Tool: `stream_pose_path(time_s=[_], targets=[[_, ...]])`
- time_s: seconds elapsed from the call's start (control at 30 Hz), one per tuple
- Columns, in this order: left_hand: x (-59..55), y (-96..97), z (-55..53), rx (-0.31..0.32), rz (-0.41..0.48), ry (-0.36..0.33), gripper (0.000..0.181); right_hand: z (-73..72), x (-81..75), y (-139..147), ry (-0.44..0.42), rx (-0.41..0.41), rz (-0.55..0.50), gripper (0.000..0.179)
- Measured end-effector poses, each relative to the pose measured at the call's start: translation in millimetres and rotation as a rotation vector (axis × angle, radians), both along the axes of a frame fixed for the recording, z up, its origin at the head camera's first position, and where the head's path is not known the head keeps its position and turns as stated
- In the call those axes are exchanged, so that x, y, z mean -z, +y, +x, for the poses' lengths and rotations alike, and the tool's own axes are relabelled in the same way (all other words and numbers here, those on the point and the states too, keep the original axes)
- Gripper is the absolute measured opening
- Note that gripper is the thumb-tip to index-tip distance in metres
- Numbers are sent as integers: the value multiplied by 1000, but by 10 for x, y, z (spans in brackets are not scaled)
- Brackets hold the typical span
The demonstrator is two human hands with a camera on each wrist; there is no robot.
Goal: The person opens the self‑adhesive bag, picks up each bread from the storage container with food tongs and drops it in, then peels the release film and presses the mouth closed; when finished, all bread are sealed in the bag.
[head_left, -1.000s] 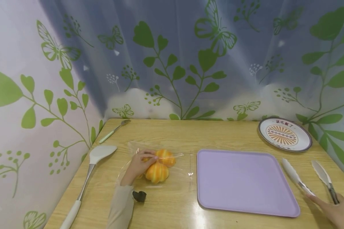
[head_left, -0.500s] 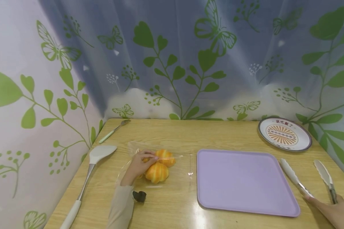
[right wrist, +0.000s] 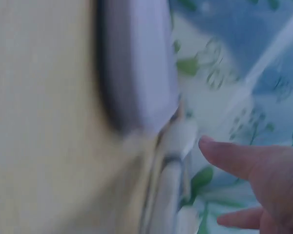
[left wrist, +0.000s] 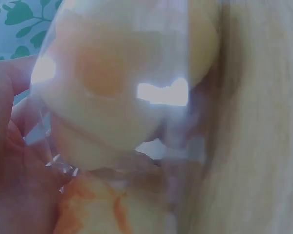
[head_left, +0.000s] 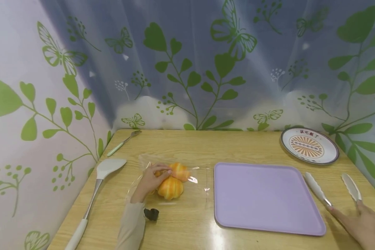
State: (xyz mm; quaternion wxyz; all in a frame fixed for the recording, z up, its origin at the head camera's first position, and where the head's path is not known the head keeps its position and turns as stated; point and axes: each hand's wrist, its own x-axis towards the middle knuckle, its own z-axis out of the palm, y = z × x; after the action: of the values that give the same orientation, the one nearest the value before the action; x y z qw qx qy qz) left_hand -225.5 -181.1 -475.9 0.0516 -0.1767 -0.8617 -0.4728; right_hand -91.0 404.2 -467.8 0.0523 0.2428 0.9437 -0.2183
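On the left half of the table, a clear plastic bag [head_left: 192, 191] lies around puffy bread rolls [head_left: 171, 188] striped orange and yellow. My left hand [head_left: 151, 178] grips the bag at one of the rolls, thumb and fingers bent over it. From close up, the left wrist view shows the rolls [left wrist: 102, 112] behind shiny plastic, with fingers at their side. Metal tongs [head_left: 315, 187] lie spread at the right. Over their handle end is my right hand [head_left: 364, 222], thumb and fingers spread apart; the right wrist view has them straight beside the blurred tongs [right wrist: 168, 190].
A purple tray [head_left: 265, 198] lies between the bag and the tongs. Behind it at the right is a round patterned plate [head_left: 309, 146]. A spatula [head_left: 95, 198] and a small fork [head_left: 124, 143] lie at the left. A black object [head_left: 151, 214] sits beside my left sleeve.
My right hand has moved forward over the tongs' handles and its fingers have spread. The tongs' tips stand slightly wider than a second ago. My left hand stays on the bag.
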Motion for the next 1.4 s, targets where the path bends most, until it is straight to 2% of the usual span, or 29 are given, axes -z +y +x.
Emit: stream_pose_path(time_s=[0.07, 0.17, 0.23, 0.27, 0.37, 0.43, 0.5, 0.6, 0.73, 0.77, 0.83, 0.9, 0.97, 1.2, 1.33, 1.4], targets=[[-47, 7, 1, -16, -17, -43, 19, -52, -72, -113, 39, -96, -14, 101], [-140, 45, -22, -33, -63, -77, 22, -146, -200, -378, 82, -245, -92, 93], [-211, 83, -60, -29, -92, -70, 23, -209, -267, -625, 120, -320, -141, 85], [-245, 104, -84, -25, -111, -61, 24, -235, -278, -767, 167, -360, -171, 79], [-328, 162, -168, 7, -169, -13, 24, -301, -280, -1224, 281, -473, -232, 63], [-389, 210, -218, 29, -211, -2, 25, -339, -279, -1513, 311, -546, -307, 55], [-446, 264, -270, 51, -250, 0, 26, -380, -286, -1773, 281, -608, -395, 51], [-531, 358, -347, 72, -319, -32, 27, -426, -275, -2100, 227, -726, -530, 49], [-616, 477, -456, 76, -437, -124, 25, -448, -244, -2477, 72, -871, -755, 62], [-632, 505, -485, 77, -468, -158, 25, -444, -236, -2570, 22, -879, -811, 66], [-666, 557, -532, 85, -520, -240, 26, -431, -208, -2743, -73, -845, -924, 73], [-684, 602, -580, 101, -563, -318, 29, -422, -160, -2895, -131, -784, -996, 77], [-686, 625, -618, 117, -593, -363, 31, -410, -94, -3021, -163, -714, -1056, 78], [-624, 675, -714, 126, -677, -420, 34, -418, 94, -3285, -132, -585, -1214, 60], [-582, 665, -717, 113, -659, -475, 36, -430, 149, -3398, -71, -509, -1229, 41], [-555, 643, -722, 107, -636, -491, 32, -438, 170, -3443, -36, -500, -1205, 31]])
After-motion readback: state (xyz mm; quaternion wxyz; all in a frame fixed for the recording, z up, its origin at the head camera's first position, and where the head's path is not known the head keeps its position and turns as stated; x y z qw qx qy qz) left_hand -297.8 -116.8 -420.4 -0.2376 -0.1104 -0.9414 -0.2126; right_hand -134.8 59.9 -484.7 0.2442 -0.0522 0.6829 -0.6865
